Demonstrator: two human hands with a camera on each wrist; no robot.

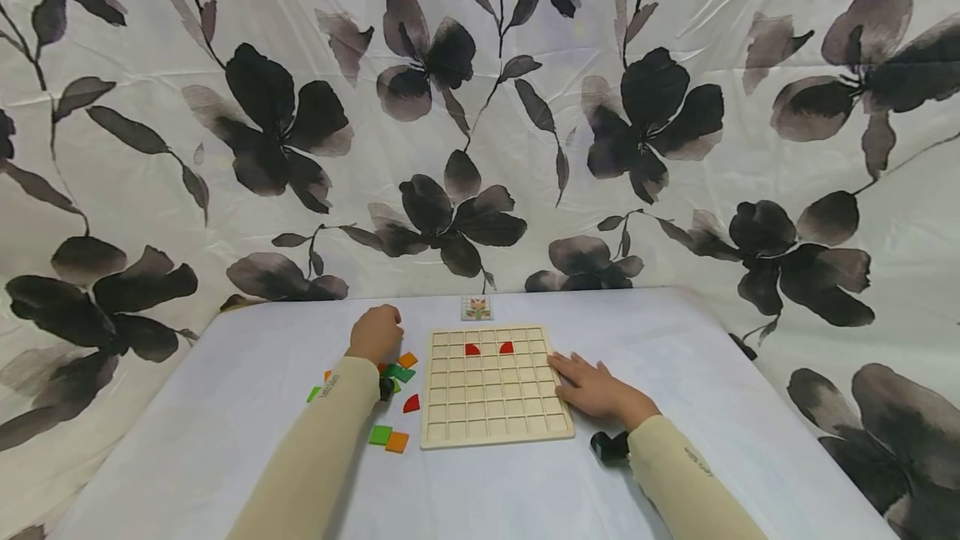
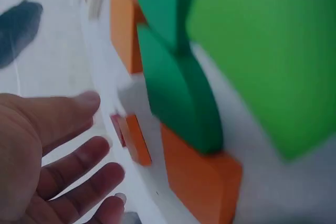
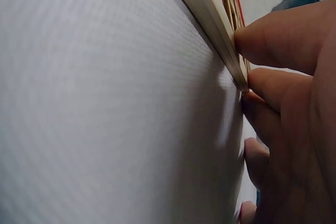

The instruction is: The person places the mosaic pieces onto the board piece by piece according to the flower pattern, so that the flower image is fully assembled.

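Observation:
A wooden grid board (image 1: 498, 390) lies on the table with two red quarter-circle tiles (image 1: 472, 349) in its upper rows. My left hand (image 1: 376, 333) hovers left of the board, over loose tiles. In the left wrist view its thumb and fingers are spread, nothing between them. A small orange tile (image 2: 135, 140) and a red tile (image 2: 117, 129) lie just past those fingertips. Closer to that camera are dark green tiles (image 2: 181, 87) and a light green tile (image 2: 273, 51). My right hand (image 1: 596, 388) rests at the board's right edge, fingertips touching its rim (image 3: 210, 19).
Behind the board lies a small picture card (image 1: 476, 307). Left of the board are a red quarter-circle tile (image 1: 412, 403), a light green square tile (image 1: 380, 435) and an orange square tile (image 1: 397, 442). A floral cloth (image 1: 540, 215) hangs behind the white table (image 1: 247, 390).

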